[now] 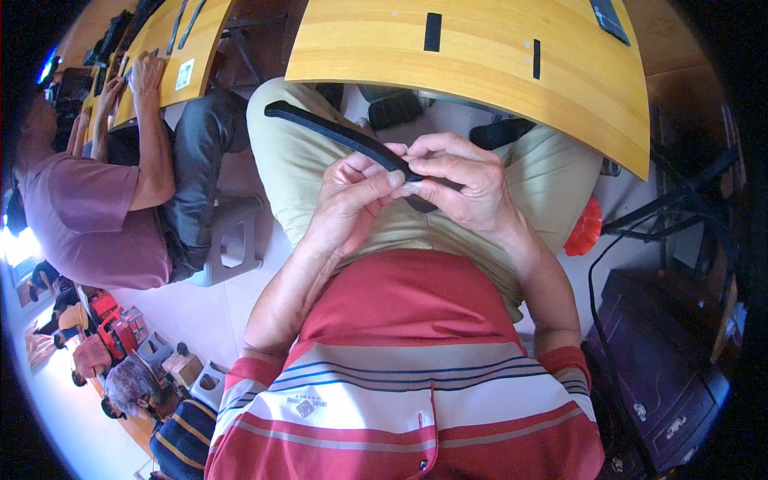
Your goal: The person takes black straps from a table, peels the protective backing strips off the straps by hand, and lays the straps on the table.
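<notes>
A long black strap (336, 133), which looks like folded webbing or hook-and-loop band, is held over my lap. Its free part reaches up and left to a rounded end above my thigh. My left hand (352, 200) pinches it near its lower right part, thumb on top. Close beside, my right hand (468, 180) pinches the same strap between thumb and fingers, and the two hands' fingertips almost meet. A dark piece shows below the right fingers; I cannot tell whether it belongs to the strap. My fingers hide part of the joined area.
Ahead stands a wooden table (360, 48) with a short black strip (433, 32), a narrower black strip (537, 59) and a dark flat item (610, 20). A co-worker (104, 208) sits at another table on the left. A red basin (585, 228) and a dark case (656, 376) are right.
</notes>
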Motion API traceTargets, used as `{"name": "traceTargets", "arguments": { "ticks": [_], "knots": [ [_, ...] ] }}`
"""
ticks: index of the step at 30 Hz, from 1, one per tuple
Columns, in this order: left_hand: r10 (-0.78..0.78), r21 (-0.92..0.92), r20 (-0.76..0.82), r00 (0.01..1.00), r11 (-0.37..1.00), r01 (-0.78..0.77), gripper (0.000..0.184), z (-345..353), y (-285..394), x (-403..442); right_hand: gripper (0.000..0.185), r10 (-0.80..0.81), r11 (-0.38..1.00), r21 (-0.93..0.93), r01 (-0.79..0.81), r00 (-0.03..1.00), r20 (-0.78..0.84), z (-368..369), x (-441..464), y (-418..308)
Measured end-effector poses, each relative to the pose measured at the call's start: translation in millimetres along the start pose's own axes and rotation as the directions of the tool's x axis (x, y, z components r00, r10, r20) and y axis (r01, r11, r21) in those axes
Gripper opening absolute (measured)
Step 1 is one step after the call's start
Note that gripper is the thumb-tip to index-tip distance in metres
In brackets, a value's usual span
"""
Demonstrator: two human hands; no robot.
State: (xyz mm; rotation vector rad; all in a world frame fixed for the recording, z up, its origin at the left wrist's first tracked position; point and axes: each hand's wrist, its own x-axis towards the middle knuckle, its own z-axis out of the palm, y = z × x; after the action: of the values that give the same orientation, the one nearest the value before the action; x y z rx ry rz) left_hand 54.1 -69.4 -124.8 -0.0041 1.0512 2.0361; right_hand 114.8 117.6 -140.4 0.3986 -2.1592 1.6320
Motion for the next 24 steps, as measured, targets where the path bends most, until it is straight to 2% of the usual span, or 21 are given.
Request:
{"name": "traceTargets", "arguments": {
  "ticks": [12, 18, 24],
  "knots": [
    [0.044, 0.054, -0.096, 0.994, 0.998, -0.039, 0.033, -4, -5, 1, 0.025, 0.019, 1.000, -0.014, -0.019, 0.999, -0.044, 6, 1, -2],
    [0.141, 0.136, -0.188, 0.972, 0.984, -0.116, 0.031, 10, -7, 2, 0.023, 0.049, 0.998, -0.038, -0.048, 0.999, 0.019, 3, 4, -6],
    [0.153, 0.230, -0.180, 0.972, 0.967, -0.110, 0.029, 2, -9, 5, 0.016, 0.083, 0.990, -0.118, -0.076, 0.995, 0.054, 1, 7, -3]
  ]
}}
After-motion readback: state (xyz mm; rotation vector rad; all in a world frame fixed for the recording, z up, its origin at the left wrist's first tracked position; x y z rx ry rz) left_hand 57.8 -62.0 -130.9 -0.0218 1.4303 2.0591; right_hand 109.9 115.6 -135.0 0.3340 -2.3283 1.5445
